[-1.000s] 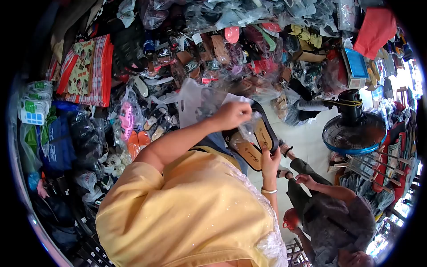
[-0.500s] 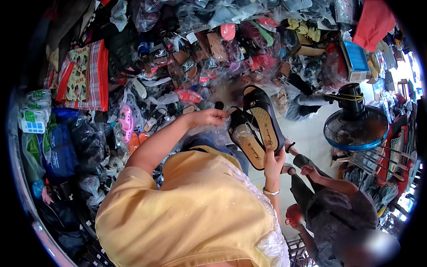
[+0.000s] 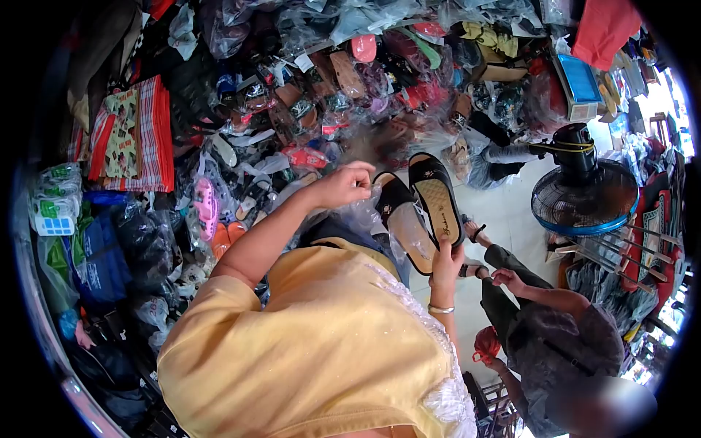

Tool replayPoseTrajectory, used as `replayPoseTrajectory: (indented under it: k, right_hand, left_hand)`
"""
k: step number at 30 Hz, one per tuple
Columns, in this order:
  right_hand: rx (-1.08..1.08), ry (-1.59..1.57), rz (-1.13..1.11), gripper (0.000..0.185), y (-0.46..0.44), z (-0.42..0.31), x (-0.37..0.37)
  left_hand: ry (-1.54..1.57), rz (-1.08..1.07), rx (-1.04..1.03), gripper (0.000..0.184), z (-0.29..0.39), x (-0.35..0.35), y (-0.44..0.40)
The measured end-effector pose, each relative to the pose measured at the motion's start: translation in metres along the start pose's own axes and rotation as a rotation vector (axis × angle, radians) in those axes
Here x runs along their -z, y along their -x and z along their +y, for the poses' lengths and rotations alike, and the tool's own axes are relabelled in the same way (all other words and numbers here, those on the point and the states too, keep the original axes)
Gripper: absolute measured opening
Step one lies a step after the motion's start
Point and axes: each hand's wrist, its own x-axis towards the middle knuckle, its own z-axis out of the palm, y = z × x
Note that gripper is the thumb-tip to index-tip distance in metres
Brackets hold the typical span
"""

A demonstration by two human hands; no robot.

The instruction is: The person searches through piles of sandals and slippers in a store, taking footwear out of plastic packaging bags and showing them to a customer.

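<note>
My right hand (image 3: 445,263) grips a pair of black slippers by the heel ends. One slipper (image 3: 436,201) has a tan insole with dark lettering and a black strap. Its mate (image 3: 412,247) lies beside it, partly covered by clear plastic. My left hand (image 3: 345,184) is raised left of the slippers' strap ends, with its fingers curled together. Thin clear plastic (image 3: 359,217) hangs just below this hand, over my lap. Whether the fingers pinch any of it is hard to make out.
Bagged footwear (image 3: 321,95) fills the far side and left. A folded plaid cloth (image 3: 152,135) is at the left, a blue-rimmed fan (image 3: 584,197) at the right. Another person (image 3: 558,343), in dark clothes, is at the lower right with a red bag (image 3: 487,343).
The white bag beside the slippers has gone from view. My left hand moved left from the slippers, then up slightly. The slippers have spread apart in my right hand, and clear plastic now covers one more.
</note>
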Motion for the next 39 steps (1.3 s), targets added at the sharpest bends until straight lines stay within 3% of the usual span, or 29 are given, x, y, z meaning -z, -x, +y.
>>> replayPoseTrajectory:
  k: [1, 3, 5, 7, 9, 13, 15, 17, 19, 23, 27, 29, 30, 31, 33, 34, 37, 39]
  right_hand:
    - [0.001, -0.004, 0.003, 0.025, 0.000, 0.000, -0.002]
    - [0.047, -0.027, 0.036, 0.024, 0.003, -0.002, -0.005]
    - [0.009, 0.029, 0.007, 0.024, 0.006, -0.013, -0.006]
    - [-0.023, 0.084, -0.025, 0.024, 0.004, -0.016, -0.009]
    - [0.093, 0.087, -0.109, 0.025, 0.005, -0.013, -0.015]
    - [0.100, 0.127, -0.111, 0.025, 0.006, -0.007, -0.007]
    - [0.037, 0.143, -0.094, 0.025, 0.008, -0.005, 0.003]
    - [-0.032, 0.115, -0.068, 0.025, 0.005, 0.005, 0.018]
    - [-0.026, 0.053, -0.014, 0.027, 0.001, 0.020, 0.034]
    - [-0.082, 0.162, 0.098, 0.031, -0.004, 0.041, 0.074]
    - [-0.059, 0.151, 0.093, 0.028, 0.008, 0.043, 0.074]
    - [0.055, 0.133, 0.025, 0.027, 0.016, 0.042, 0.068]
    - [0.064, 0.232, -0.006, 0.026, 0.021, 0.033, 0.063]
    - [0.062, 0.224, -0.004, 0.026, 0.020, 0.037, 0.062]
    - [0.099, 0.221, 0.021, 0.024, 0.019, 0.039, 0.059]
    - [0.057, 0.081, 0.037, 0.023, 0.023, 0.030, 0.054]
    - [0.079, 0.107, 0.044, 0.023, 0.021, 0.037, 0.061]
    - [0.056, 0.107, 0.083, 0.024, 0.019, 0.043, 0.073]
  left_hand:
    - [-0.003, -0.004, -0.001, 0.013, 0.020, 0.003, 0.005]
    - [-0.070, -0.256, -0.188, 0.012, 0.059, -0.002, 0.019]
    - [-0.376, -0.410, -0.414, 0.011, 0.085, -0.021, 0.024]
    - [-0.456, -0.393, -0.498, 0.009, 0.089, -0.041, 0.017]
    - [-0.657, -0.400, -0.594, 0.009, 0.079, -0.061, 0.007]
    - [-0.764, -0.577, -0.502, 0.010, 0.077, -0.073, -0.002]
    - [-0.724, -0.552, -0.588, 0.009, 0.074, -0.074, -0.004]
    - [-0.545, -0.481, -0.653, 0.009, 0.075, -0.079, -0.007]
    - [-0.550, -0.550, -0.590, 0.008, 0.086, -0.082, -0.008]
    - [-0.257, -0.564, -0.452, 0.010, 0.091, -0.097, -0.007]
    - [-0.237, -0.471, -0.323, 0.014, 0.062, -0.111, -0.024]
    - [-0.292, -0.322, -0.478, 0.015, 0.053, -0.117, -0.034]
    - [-0.277, -0.459, -0.457, 0.014, 0.064, -0.117, -0.038]
    - [-0.283, -0.465, -0.454, 0.014, 0.071, -0.119, -0.039]
    - [-0.157, -0.798, -0.195, 0.013, 0.081, -0.125, -0.040]
    - [-0.216, -0.842, -0.266, 0.011, 0.089, -0.127, -0.041]
    - [-0.455, -0.920, -0.281, 0.010, 0.100, -0.137, -0.038]
    - [-0.416, -0.887, -0.332, 0.010, 0.096, -0.137, -0.030]
